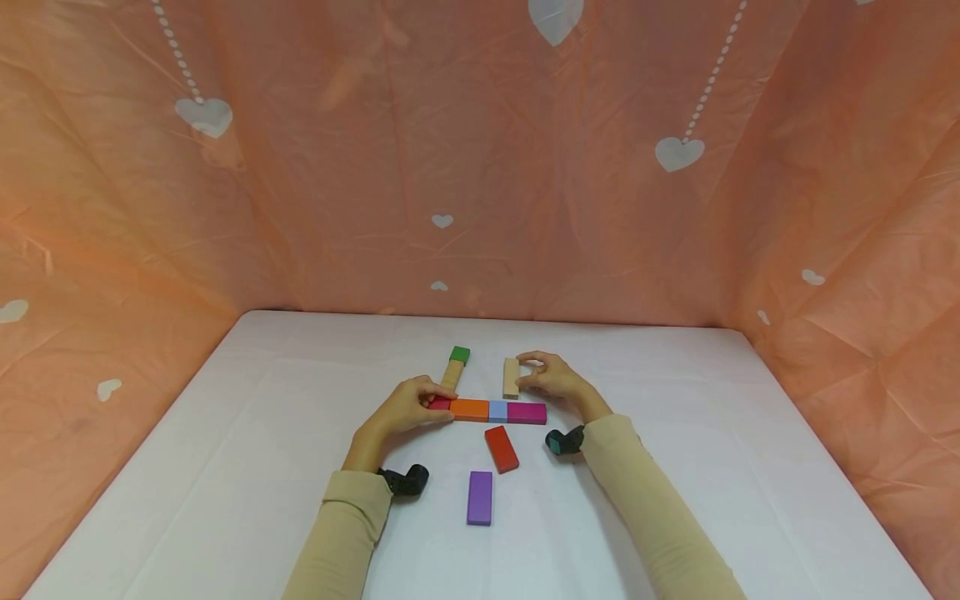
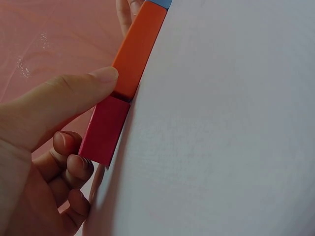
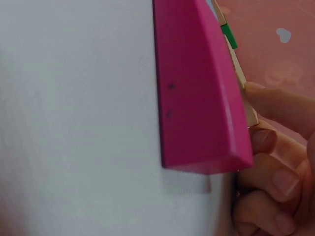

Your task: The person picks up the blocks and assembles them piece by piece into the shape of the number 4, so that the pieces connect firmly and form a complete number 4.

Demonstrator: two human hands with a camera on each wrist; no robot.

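A row of painted blocks lies across the middle of the table. From the left it has a crimson block (image 2: 104, 130), an orange block (image 1: 470, 409), a light blue block (image 1: 498, 411) and a magenta block (image 1: 527, 413). My left hand (image 1: 407, 406) pinches the row where crimson meets orange, thumb on the orange block's end. Behind the row's right part lies a plain wooden block (image 1: 511, 379), held at its right side between thumb and fingers of my right hand (image 1: 553, 377). Another plain wooden block (image 1: 452, 375) leads back from the row's left end to a green block (image 1: 461, 355).
In front of the row lie a tilted red block (image 1: 502, 450) and, nearer me, a purple block (image 1: 480, 498). White cloth covers the table (image 1: 225, 467). A peach curtain (image 1: 480, 167) with hearts hangs behind and at both sides.
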